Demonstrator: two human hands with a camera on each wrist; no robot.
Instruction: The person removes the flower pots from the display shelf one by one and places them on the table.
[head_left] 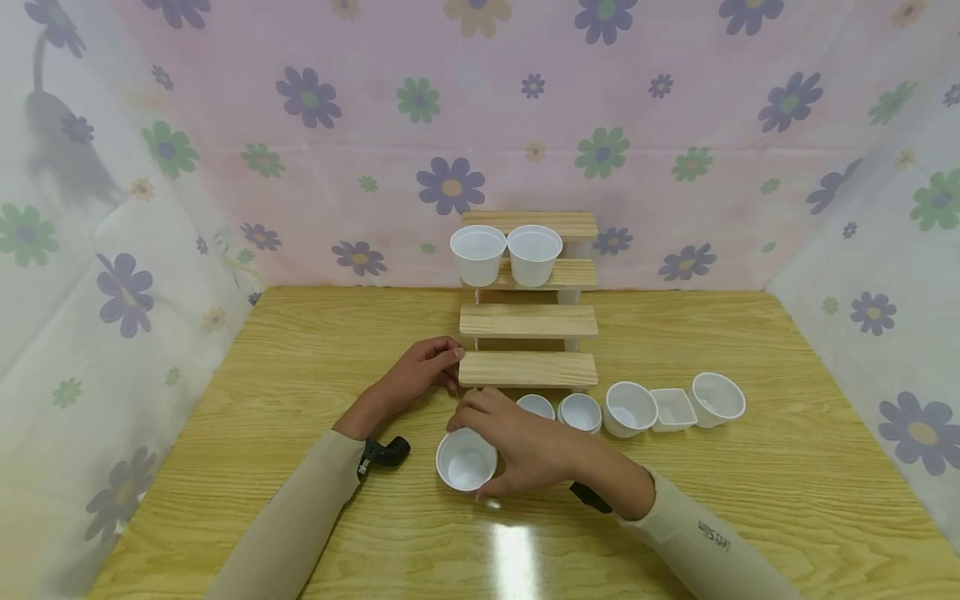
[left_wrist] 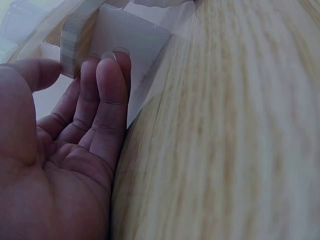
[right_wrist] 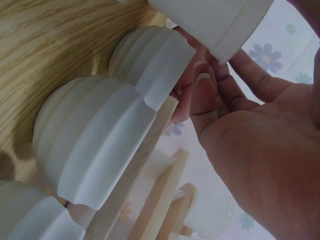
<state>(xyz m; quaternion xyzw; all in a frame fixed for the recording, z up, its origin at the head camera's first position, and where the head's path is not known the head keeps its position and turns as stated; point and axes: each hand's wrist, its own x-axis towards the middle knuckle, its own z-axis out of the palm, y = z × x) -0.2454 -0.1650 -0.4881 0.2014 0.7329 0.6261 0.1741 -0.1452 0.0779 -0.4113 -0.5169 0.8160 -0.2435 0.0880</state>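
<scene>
With its thumb and fingers spread across the rim, my right hand (head_left: pixel 528 442) grips a white round cup (head_left: pixel 465 468) in front of the stand. The right wrist view has the cup's side (right_wrist: pixel 212 22) at the top. At the left end of the lowest plank of a stepped wooden stand (head_left: pixel 528 368), my left hand (head_left: pixel 422 372) pinches the plank's corner. In the left wrist view its thumb touches the plank end (left_wrist: pixel 75 47), and its fingertips (left_wrist: pixel 108 60) reach in under it, beside a white side panel (left_wrist: pixel 132 37).
Two white cups (head_left: pixel 478 257) (head_left: pixel 534 257) stand on an upper step. To the right of my right hand run small ribbed bowls (head_left: pixel 580 412), a larger cup (head_left: pixel 630 410), a square dish (head_left: pixel 673 410) and another cup (head_left: pixel 717 400). A flowered cloth (head_left: pixel 360 183) hangs behind the table (head_left: pixel 337 333).
</scene>
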